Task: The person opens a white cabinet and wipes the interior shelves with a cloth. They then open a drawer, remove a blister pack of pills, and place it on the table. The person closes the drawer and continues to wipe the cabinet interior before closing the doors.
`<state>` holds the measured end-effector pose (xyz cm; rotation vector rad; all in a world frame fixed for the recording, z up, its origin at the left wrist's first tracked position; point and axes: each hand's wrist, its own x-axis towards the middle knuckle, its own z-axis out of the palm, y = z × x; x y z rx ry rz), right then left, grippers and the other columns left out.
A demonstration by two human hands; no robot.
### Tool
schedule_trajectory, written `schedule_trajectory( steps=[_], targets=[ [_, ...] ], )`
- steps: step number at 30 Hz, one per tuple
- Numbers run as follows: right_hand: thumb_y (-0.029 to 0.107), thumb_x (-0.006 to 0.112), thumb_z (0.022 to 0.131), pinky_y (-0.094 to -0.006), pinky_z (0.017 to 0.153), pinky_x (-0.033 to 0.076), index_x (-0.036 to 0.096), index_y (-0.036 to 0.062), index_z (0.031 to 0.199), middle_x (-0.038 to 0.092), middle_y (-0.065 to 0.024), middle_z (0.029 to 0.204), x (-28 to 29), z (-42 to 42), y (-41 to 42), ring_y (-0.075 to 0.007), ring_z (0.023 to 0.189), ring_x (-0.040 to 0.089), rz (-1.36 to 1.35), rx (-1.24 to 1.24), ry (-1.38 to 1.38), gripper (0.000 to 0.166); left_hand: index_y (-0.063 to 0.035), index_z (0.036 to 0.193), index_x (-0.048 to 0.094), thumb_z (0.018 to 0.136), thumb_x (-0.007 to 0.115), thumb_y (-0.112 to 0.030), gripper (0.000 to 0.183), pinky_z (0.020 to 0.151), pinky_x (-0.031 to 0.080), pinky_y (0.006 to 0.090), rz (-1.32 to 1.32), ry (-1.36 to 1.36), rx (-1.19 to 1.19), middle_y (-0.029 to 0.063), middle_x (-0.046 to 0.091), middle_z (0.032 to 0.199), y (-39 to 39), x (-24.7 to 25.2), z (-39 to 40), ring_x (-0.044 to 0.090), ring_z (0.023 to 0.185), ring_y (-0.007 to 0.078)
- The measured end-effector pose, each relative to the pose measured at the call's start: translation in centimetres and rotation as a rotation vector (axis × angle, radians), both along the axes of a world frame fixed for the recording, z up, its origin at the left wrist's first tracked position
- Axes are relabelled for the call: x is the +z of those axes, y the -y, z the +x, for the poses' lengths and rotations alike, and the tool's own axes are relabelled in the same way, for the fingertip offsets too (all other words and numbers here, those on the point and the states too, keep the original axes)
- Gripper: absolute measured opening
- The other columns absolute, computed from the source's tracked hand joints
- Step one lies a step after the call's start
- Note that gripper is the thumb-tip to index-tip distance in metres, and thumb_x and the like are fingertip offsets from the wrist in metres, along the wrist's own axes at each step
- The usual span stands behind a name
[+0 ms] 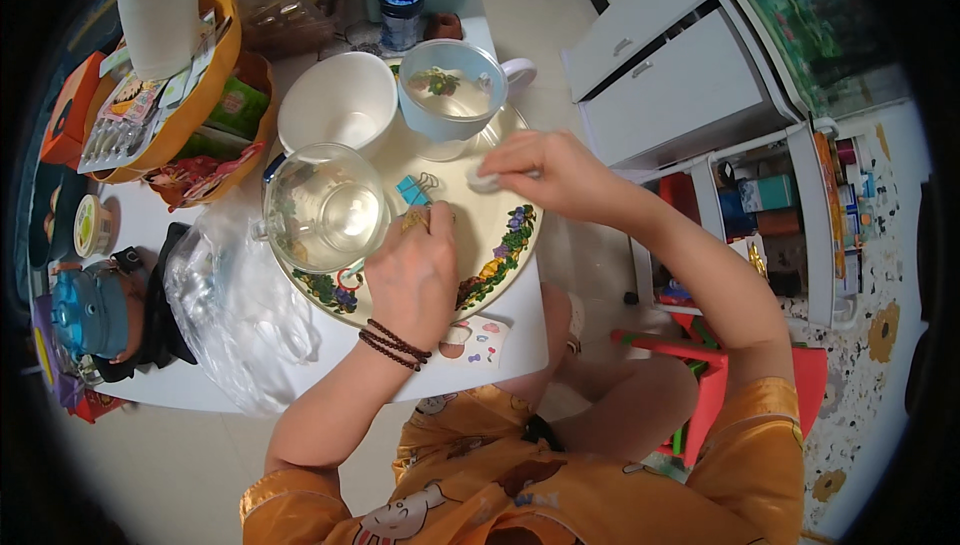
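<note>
A large cream round tray [472, 245] with a painted fruit rim lies before me. My right hand [551, 174] pinches a small whitish piece [484, 181] at the tray's right side. My left hand [416, 275], with a dark bead bracelet, rests on the tray with curled fingers; what lies under them is hidden. Just beyond its fingertips is a light-blue binder clip [412, 190]. A clear glass cup [326, 207] stands left of the clip. Behind it is a white bowl [334, 99], and to the bowl's right a bluish see-through cup [450, 121] with a pale handle [520, 74].
A plastic bag [247, 312] and a sticker sheet [480, 342] lie on the white table [517, 350]. Orange baskets [225, 125] with packets and a blue bottle [90, 309] stand left. A dark-lidded jar [401, 16] is behind; a red chair [712, 395] stands right.
</note>
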<state>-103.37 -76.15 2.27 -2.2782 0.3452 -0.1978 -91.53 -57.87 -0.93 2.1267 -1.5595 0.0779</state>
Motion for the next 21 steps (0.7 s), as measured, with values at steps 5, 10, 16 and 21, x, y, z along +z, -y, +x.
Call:
schedule_trajectory(
  steps=[5, 10, 16, 21],
  targets=[
    [-0.001, 0.06, 0.078, -0.0379, 0.076, 0.053, 0.071, 0.0044, 0.101, 0.069, -0.014, 0.095, -2.7, -0.8, -1.6, -0.0303, 0.086, 0.065, -0.182, -0.021, 0.139, 0.026, -0.0072, 0.093, 0.058, 0.082, 0.062, -0.008, 0.012, 0.056, 0.05, 0.0384, 0.011, -0.003, -0.005, 0.0105, 0.061, 0.073, 0.3, -0.2, -0.3, 0.063, 0.068, 0.0271],
    [-0.001, 0.059, 0.08, -0.0344, 0.081, 0.051, 0.071, 0.0032, 0.1, 0.069, -0.0134, 0.099, 0.2, -2.2, -3.1, -0.0267, 0.09, 0.065, -0.04, 0.254, -0.14, 0.024, -0.0073, 0.094, 0.059, 0.082, 0.062, -0.008, 0.013, 0.056, 0.05, 0.0391, 0.008, 0.01, 0.01, 0.0106, 0.061, 0.073, 0.1, -0.3, 0.2, 0.063, 0.067, 0.0272],
    [0.002, 0.059, 0.083, -0.0349, 0.068, 0.053, 0.072, 0.0015, 0.095, 0.069, -0.0187, 0.091, 1.1, -1.6, -1.4, -0.0311, 0.08, 0.067, -0.008, -0.192, -0.018, 0.018, -0.0068, 0.094, 0.059, 0.083, 0.061, -0.007, 0.012, 0.056, 0.05, 0.0393, -0.018, 0.016, 0.003, 0.0116, 0.061, 0.073, 0.2, -0.2, -0.1, 0.063, 0.067, 0.0277],
    [0.001, 0.062, 0.082, -0.0328, 0.074, 0.053, 0.07, 0.0004, 0.1, 0.07, -0.0141, 0.095, -2.9, 0.8, -1.8, -0.0278, 0.084, 0.067, -0.241, -0.32, 0.105, 0.02, -0.0066, 0.093, 0.059, 0.083, 0.061, -0.008, 0.011, 0.056, 0.05, 0.0392, -0.01, 0.008, -0.007, 0.0116, 0.061, 0.073, 0.3, 0.0, -0.1, 0.063, 0.067, 0.0276]
  ],
)
